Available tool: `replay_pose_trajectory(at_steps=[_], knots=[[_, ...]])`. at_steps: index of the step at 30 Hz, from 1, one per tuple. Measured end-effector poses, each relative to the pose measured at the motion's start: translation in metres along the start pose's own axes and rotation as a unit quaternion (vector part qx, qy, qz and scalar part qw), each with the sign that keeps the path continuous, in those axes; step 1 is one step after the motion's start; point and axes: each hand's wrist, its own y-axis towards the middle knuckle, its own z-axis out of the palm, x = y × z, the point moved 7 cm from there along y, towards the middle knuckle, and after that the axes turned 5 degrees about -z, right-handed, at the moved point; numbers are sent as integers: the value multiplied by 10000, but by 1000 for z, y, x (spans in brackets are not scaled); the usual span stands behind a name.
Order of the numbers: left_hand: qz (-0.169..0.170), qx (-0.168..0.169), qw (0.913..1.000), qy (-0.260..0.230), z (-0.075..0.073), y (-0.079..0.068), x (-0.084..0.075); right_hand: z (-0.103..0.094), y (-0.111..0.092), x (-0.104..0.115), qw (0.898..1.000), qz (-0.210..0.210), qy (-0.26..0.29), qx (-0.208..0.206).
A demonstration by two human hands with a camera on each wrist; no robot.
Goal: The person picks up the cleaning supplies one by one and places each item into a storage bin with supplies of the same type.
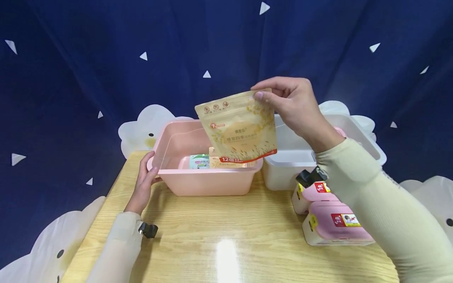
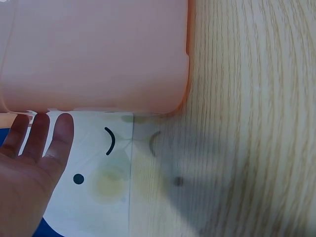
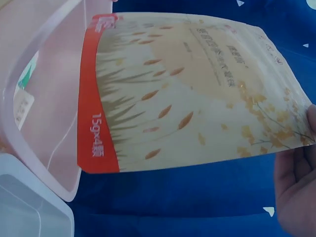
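A cream pouch (image 1: 240, 125) with a red bottom band and printed grass hangs from my right hand (image 1: 291, 104). Thumb and fingers pinch it by its upper right corner, above the pink plastic bin (image 1: 205, 182). In the right wrist view the pouch (image 3: 197, 94) stretches across the picture, its red band towards the bin. My left hand (image 1: 143, 184) holds the bin's left rim, thumb on top and fingers at the outer side. Inside the bin lie a white-and-green packet (image 1: 199, 161) and another cream pouch (image 1: 230, 163), partly hidden behind the held one.
To the right stands a white plastic bin (image 1: 283, 173) with something pink inside, partly covered by my right arm. Two pink-lidded boxes (image 1: 332, 220) are in front of it on the wooden table (image 1: 198, 232). A dark blue curtain (image 1: 212, 39) hangs behind.
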Motion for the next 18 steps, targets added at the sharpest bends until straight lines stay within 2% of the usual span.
replay_pose_trajectory(at_steps=[3, 7, 12, 18], knots=[[20, -9, 10000, 53, 2, -1, -2, 2, 0, -5, 9993, -62, 362, -50], [-26, -72, 9999, 106, 1, -8, -11, 8, 7, -9, 9967, -108, 802, -19], [-51, -69, 9999, 143, 3, -14, -19, 17, 15, -16, 9962, -11, 854, 160], [-74, -54, 9998, 167, 2, -15, -19, 27, 23, -25, 9942, 177, 1014, 315]])
